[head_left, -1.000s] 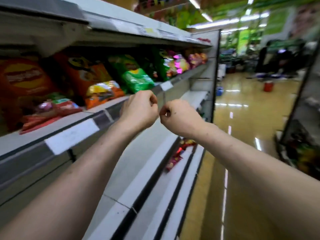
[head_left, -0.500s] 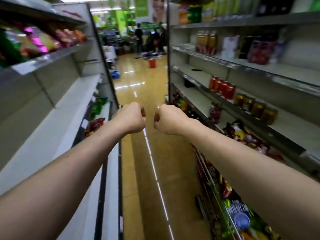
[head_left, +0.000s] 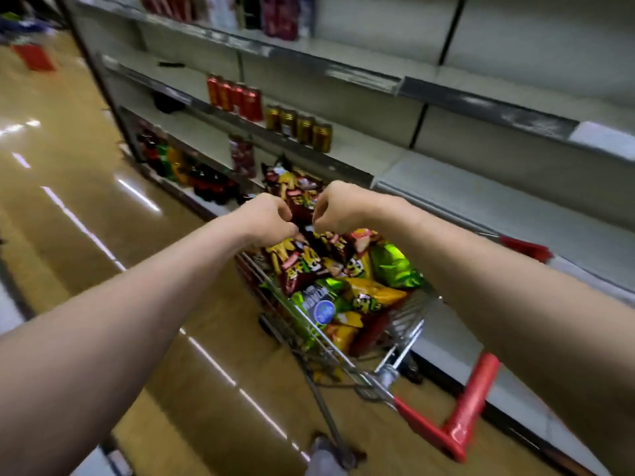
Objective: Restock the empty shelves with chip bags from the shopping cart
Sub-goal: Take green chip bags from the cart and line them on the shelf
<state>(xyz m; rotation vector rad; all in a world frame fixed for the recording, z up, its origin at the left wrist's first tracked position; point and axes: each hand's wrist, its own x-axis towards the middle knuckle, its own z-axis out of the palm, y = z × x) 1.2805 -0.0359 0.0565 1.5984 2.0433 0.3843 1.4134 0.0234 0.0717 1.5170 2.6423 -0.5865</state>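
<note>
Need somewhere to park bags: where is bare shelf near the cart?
Bare: the middle shelf right of the gold cans, and the lower shelf beside the shopping cart. Crowded: the cart's chip bags and the bottles bottom left.

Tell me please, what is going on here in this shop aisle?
A person stands in a store aisle and reaches both arms over a shopping cart piled with chip bags. The left hand and the right hand hover close together above the top bags, fingers curled. Whether they already pinch the dark red bag between them cannot be told. The cart is parked beside a mostly bare shelf with a few cans on it.
</note>
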